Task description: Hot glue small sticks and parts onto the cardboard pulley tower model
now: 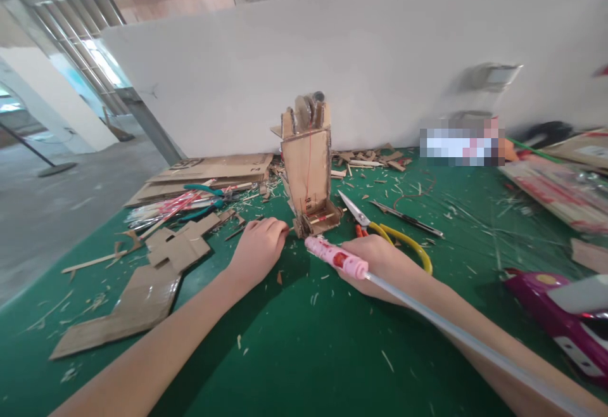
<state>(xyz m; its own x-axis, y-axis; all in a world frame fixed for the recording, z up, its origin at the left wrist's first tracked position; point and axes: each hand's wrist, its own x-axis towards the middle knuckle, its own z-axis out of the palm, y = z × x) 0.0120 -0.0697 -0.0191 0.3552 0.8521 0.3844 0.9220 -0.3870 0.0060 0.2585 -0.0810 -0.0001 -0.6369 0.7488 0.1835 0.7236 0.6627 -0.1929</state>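
A cardboard model (306, 166) with a tall flat front and rounded pieces at its top stands upright on the green table. A thin red thread runs down its front. My right hand (375, 262) is closed around a pink hot glue gun (335, 256), whose nozzle end lies close to the model's base. Out of the gun's rear comes a long translucent glue stick (422, 309), passing over my right forearm. My left hand (260, 247) is closed at the lower left of the model, its fingertips beside the base; what they pinch, if anything, is hidden.
Scissors (406, 243) with yellow handles and a craft knife (408, 217) lie right of the model. Cut cardboard (147, 290) and teal-handled pliers (209, 203) are at left. A purple-and-white device (555, 315) sits at right. Scraps litter the table before a white partition (266, 68).
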